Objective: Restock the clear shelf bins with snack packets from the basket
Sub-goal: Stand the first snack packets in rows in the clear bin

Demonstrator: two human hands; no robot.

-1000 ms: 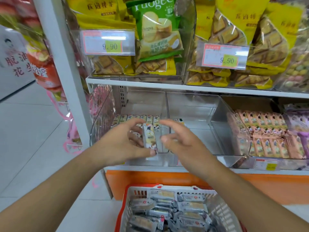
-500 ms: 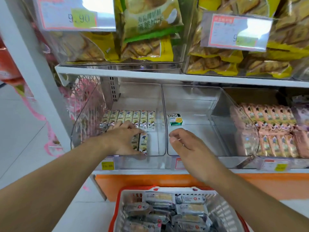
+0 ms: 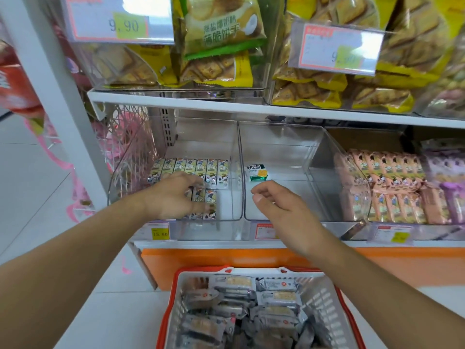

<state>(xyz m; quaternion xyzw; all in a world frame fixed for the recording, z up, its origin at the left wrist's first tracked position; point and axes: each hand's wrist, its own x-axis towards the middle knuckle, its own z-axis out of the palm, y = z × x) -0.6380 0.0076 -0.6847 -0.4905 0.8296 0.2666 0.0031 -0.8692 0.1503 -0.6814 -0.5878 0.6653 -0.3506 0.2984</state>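
Down in the left clear bin (image 3: 226, 137) the small snack packets (image 3: 198, 170) lay flat in a tidy back row, slim glossy wrappers printed with a cartoon figure, and a few more (image 3: 210, 204) sat in a second row nearer the front. The left hand (image 3: 171, 197) reached inside this bin, palm down, fingers spread loosely over the front-row packets and touching them; whether it pinched one I could not tell. The right hand (image 3: 279, 207) hovered before the neighbouring clear bin (image 3: 314, 152), fingers loosely curled, thumb tip near the forefinger, holding nothing that showed. That bin held a single small white-and-green packet (image 3: 256, 172) lying near its left wall. Both bins were smooth hard transparent plastic with rounded front corners and sloped sides.

Below the arms stood the basket (image 3: 324, 295), white slotted plastic with a red rim, heaped with crinkled silvery packets (image 3: 276, 297). To the right another bin (image 3: 362, 195) was packed with pink packets (image 3: 392, 187) in rows. Yellow price tags (image 3: 160, 233) were fixed along the white shelf edge (image 3: 377, 244), over an orange base panel (image 3: 251, 258). On the upper shelf (image 3: 176, 98), larger clear bins held yellow cracker bags (image 3: 219, 69) and a green-trimmed bag (image 3: 221, 28), behind clear price holders (image 3: 337, 46). A white upright post (image 3: 63, 96) framed the left, and the floor (image 3: 30, 197) was pale glossy tile.
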